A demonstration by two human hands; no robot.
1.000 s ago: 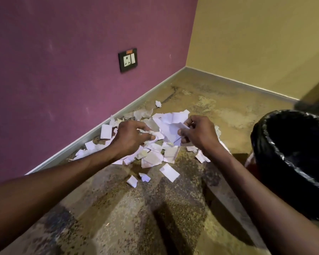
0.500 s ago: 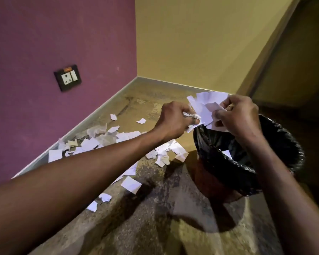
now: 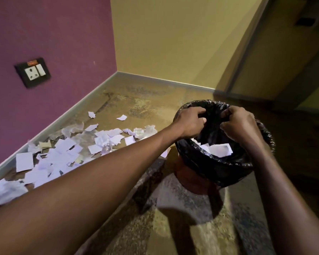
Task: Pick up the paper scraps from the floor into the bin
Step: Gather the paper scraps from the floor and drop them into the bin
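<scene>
We are holding both hands over the open mouth of the bin (image 3: pixel 223 170) so whatever we let go falls inside the black liner: the left hand (image 3: pixel 191 123) and right hand (image 3: pixel 238 126) are hanging there loosely curled and holding nothing, white scraps in the bin (image 3: pixel 219 150) lying below them. Half a second ago both were clutching paper at the rim; beyond, the scattered paper scraps (image 3: pixel 63 153) are lying along the purple wall (image 3: pixel 53 34), waiting on the floor (image 3: pixel 145 100).

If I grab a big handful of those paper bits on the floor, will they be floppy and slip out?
Probably floppy: the paper scraps are thin torn sheets, some curled or crumpled. Likely very light, so loose ones may flutter off. Small flat pieces could slip between fingers, so squeezing them into a bunch should help.
</scene>
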